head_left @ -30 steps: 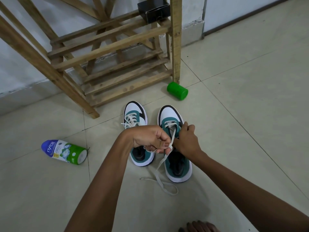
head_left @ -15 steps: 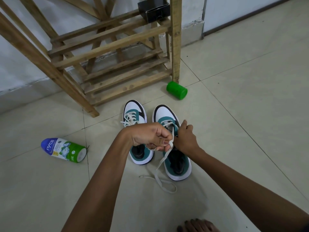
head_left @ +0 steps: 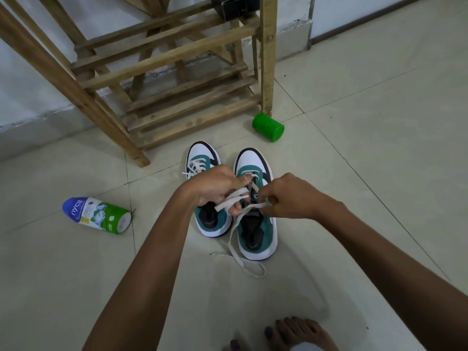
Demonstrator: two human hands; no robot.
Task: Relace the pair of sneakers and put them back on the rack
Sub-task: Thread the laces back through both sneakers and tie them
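Observation:
Two white, teal and black sneakers stand side by side on the tiled floor, toes toward the wooden rack (head_left: 177,92). The left sneaker (head_left: 202,158) has its white lace through the front eyelets. The right sneaker (head_left: 255,224) has a loose white lace (head_left: 238,252) that trails off onto the floor behind its heel. My left hand (head_left: 217,188) holds strands of this lace across its fingers above the shoes. My right hand (head_left: 288,196) pinches another stretch of the same lace over the right sneaker's tongue.
A green cap (head_left: 268,127) lies by the rack's right leg. A blue, white and green powder bottle (head_left: 97,215) lies on its side at the left. A black box (head_left: 235,5) sits on the rack's upper shelf. My bare toes (head_left: 291,333) show at the bottom.
My hands have drawn apart, the right one moving right, and the lace is now stretched between them. The view has shifted slightly closer to the shoes.

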